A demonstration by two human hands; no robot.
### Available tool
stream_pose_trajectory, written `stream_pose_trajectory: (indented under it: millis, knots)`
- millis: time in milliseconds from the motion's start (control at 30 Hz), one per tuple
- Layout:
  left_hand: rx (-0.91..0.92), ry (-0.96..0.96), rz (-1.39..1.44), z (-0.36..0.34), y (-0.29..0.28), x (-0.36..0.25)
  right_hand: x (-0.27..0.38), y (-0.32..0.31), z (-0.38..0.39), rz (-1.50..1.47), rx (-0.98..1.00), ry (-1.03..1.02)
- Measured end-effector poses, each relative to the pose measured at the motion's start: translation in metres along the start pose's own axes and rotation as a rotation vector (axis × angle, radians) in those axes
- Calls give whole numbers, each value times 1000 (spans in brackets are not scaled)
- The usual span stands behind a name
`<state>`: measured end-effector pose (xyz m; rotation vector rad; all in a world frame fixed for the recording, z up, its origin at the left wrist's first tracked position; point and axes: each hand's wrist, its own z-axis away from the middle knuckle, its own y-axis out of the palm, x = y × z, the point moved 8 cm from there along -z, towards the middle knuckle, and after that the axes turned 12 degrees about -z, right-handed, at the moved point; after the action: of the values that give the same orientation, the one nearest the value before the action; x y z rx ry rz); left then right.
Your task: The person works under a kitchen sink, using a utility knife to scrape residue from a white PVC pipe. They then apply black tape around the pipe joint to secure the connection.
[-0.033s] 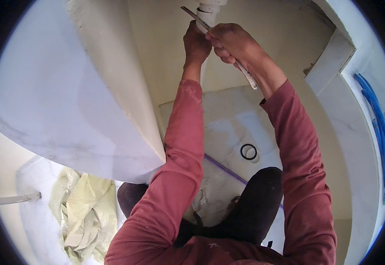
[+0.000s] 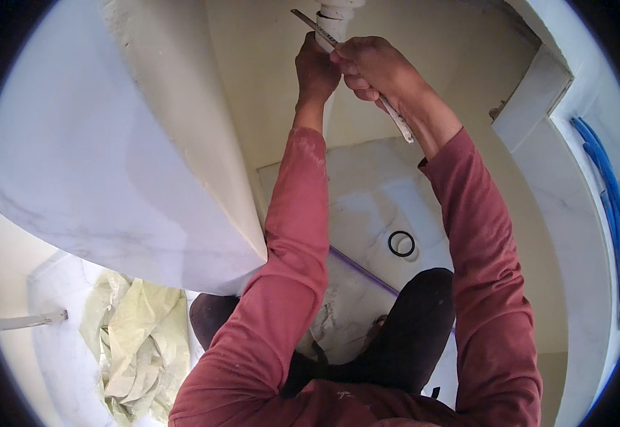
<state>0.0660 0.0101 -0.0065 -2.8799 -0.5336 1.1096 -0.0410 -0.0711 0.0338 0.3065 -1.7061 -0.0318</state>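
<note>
At the top of the view a white plastic drain pipe [image 2: 330, 25] hangs down from a white fitting [image 2: 338, 3]. My left hand [image 2: 317, 70] is closed around this pipe from its left side, just under the fitting. My right hand [image 2: 372, 65] grips a thin, flat hacksaw blade [image 2: 315, 28], its fingers wrapped round the middle. The blade lies slantwise across the front of the pipe, its tip past the pipe's left side. Its pale lower end [image 2: 397, 121] sticks out below my right palm. The teeth are too small to make out.
On the marbled floor [image 2: 367, 171] lie a black rubber ring [image 2: 401, 243], beside a round white piece, and a thin purple strip [image 2: 363, 270]. A large pale panel [image 2: 132, 171] stands at left. Crumpled yellowish sacking [image 2: 143, 341] lies lower left; blue tubing [image 2: 609, 192] hangs at right.
</note>
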Motion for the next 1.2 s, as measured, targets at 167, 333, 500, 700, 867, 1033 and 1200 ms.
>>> stream_pose_trajectory:
  millis: [167,333,500,700,867,1033,1200]
  knots:
    - [4,111,-41,6,11,-1,1,-8,2,-47,-66,144]
    - [51,375,-161,-3,37,25,-12,-24,-15,-331,193,237]
    - [-182,908,-288,-12,-2,55,-22,6,-39,-341,106,139]
    - [291,6,775,2,21,10,-3,-3,-9,-300,-36,122]
    - [192,171,480,0,21,-2,-15,-11,-18,-341,50,159]
    - [469,-347,1072,0,48,41,-15,-5,-3,-218,9,141]
    - [639,-438,1336,-2,39,51,-7,19,8,-203,-20,95]
